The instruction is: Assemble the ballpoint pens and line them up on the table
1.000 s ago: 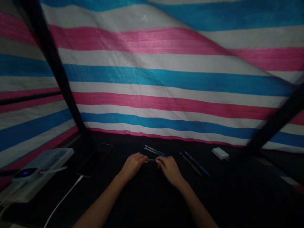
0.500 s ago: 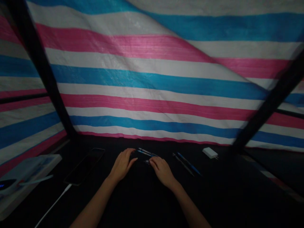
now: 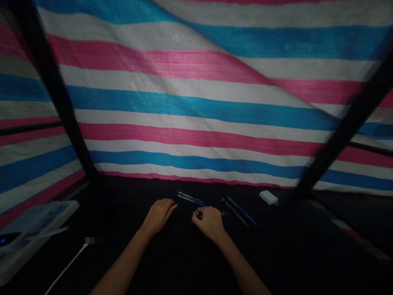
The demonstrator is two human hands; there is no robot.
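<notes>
My left hand [image 3: 158, 215] rests on the black tabletop with its fingers stretched and the thumb a little apart. It holds nothing. My right hand [image 3: 209, 222] is closed around a pen [image 3: 198, 213]; a shiny end pokes out by the thumb, and a thin dark tip shows on the far side of the hand. Most of that pen is hidden under the fingers. Just beyond the hands lie two slim pens [image 3: 190, 198] side by side, slanting down towards my right hand. Two more pens, one dark [image 3: 235, 212] and one blue [image 3: 242, 211], lie to its right.
A white charger plug [image 3: 268, 197] sits at the back right. On the left are a pale box-like object [image 3: 37, 225] and a white cable [image 3: 67, 264]. Black frame poles [image 3: 346, 127] and a striped plastic sheet [image 3: 196, 135] enclose the dark table [image 3: 184, 262].
My right hand has shifted slightly right and nearer, closing around the pen by its fingertips. My left hand has drawn back a little from the slim pens. The phone at left no longer shows.
</notes>
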